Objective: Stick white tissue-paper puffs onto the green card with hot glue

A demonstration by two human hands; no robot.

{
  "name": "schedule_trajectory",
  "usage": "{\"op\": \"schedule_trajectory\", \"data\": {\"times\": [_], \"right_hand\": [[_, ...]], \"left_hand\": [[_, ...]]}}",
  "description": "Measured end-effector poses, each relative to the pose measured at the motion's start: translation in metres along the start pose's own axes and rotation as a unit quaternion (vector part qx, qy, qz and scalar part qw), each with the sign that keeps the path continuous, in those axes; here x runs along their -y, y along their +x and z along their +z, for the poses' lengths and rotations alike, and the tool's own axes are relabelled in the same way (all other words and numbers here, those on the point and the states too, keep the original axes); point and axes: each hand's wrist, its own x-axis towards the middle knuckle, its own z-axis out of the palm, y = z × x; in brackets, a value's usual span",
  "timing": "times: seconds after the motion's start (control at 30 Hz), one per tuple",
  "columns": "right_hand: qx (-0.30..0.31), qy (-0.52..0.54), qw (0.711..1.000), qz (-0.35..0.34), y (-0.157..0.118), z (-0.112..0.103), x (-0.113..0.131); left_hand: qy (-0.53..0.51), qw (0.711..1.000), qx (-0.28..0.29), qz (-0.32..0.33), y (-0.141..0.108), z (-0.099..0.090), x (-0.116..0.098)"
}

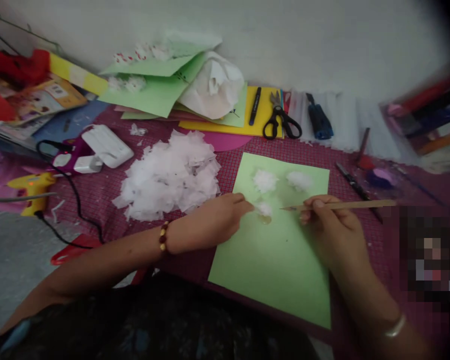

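A light green sheet of paper (pixel 270 270) lies before me, with two fluffy white paper tufts (pixel 265 180) near its top. Below them is a smaller white tuft (pixel 263 208) beside a yellowish glue-like patch (pixel 265 219). My left hand (pixel 225 215) reaches in from the left, thumb and finger pinched on a bit of white tissue paper at this tuft's edge. My right hand (pixel 332 222) grips a thin pencil-like wooden stick (pixel 360 204), its pointed tip just right of the small tuft. A heap of cut white tissue squares (pixel 172 175) sits left of the sheet.
A yellow glue gun (pixel 33 192) and a white adapter (pixel 107 145) with cords are at left. Black-handled scissors (pixel 281 120), a black marker (pixel 255 106) and a blue cutter (pixel 318 117) lie behind. Stacked green papers (pixel 153 95) lean by the wall.
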Motion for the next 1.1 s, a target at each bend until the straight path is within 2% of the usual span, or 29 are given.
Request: {"op": "schedule_trajectory", "data": {"times": [0.07, 0.17, 0.23, 0.37, 0.63, 0.8, 0.97, 1.1], "right_hand": [[0.007, 0.023, 1.0, 0.018, 0.002, 0.0, -0.003], [0.012, 0.021, 1.0, 0.02, 0.003, 0.002, -0.005], [0.01, 0.021, 1.0, 0.017, 0.004, 0.002, -0.005], [0.016, 0.035, 0.999, 0.014, 0.004, 0.0, -0.006], [0.027, 0.045, 0.999, 0.009, 0.004, 0.001, -0.005], [0.034, 0.04, 0.999, 0.002, 0.003, 0.001, -0.005], [0.036, 0.044, 0.998, 0.006, 0.004, 0.0, -0.005], [0.032, 0.041, 0.999, 0.0, 0.004, 0.001, -0.004]], "left_hand": [[0.013, 1.0, -0.013, -0.02, -0.014, -0.016, 0.008], [-0.009, 0.99, -0.101, -0.094, -0.026, -0.038, 0.032], [-0.04, 0.979, -0.136, -0.145, -0.026, -0.047, 0.05], [-0.032, 0.975, -0.119, -0.187, -0.021, -0.05, 0.069], [0.048, 0.979, -0.083, -0.179, -0.015, -0.042, 0.069], [0.025, 0.979, -0.111, -0.172, -0.02, -0.048, 0.065], [-0.019, 0.968, -0.135, -0.209, -0.031, -0.062, 0.055], [0.035, 0.97, -0.126, -0.206, -0.034, -0.059, 0.053]]}}
